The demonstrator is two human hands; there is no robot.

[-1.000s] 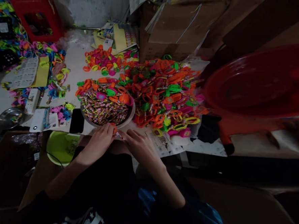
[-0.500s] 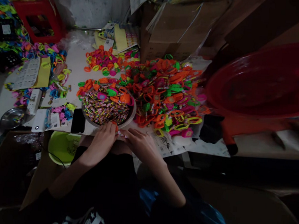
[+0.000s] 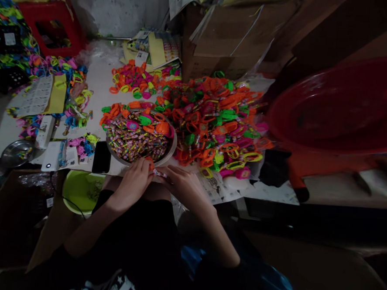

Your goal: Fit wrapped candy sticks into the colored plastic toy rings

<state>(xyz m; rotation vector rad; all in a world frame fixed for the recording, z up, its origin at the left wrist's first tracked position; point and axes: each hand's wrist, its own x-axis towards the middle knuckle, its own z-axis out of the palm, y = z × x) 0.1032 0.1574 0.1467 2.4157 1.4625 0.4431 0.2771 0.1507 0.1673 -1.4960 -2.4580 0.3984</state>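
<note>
At the front edge of the table, my left hand [image 3: 135, 179] is closed on an orange toy watch [image 3: 150, 162], mostly covered by the fingers. My right hand [image 3: 185, 184] pinches a small candy roll in a printed wrapper [image 3: 160, 173], whose left end meets the left fingertips. Just beyond both hands stands a metal bowl [image 3: 172, 150] full of similar candy rolls [image 3: 137, 141]. Several toy watches, such as a green one [image 3: 145, 119], lie on the bowl's far side. To its right is a large heap of colourful toy watches [image 3: 214, 120].
A black phone [image 3: 102, 157] and a white power bank [image 3: 52, 156] lie left of the bowl. A small metal dish [image 3: 17, 153] sits farther left. Cardboard boxes [image 3: 233, 33] stand behind the heap; a big red basin [image 3: 333, 110] is at right. A lime-green basin [image 3: 79, 192] is below the table.
My right hand has shifted slightly, and more of the candy roll now shows between the two hands. The left hand keeps its hold on the orange toy watch.
</note>
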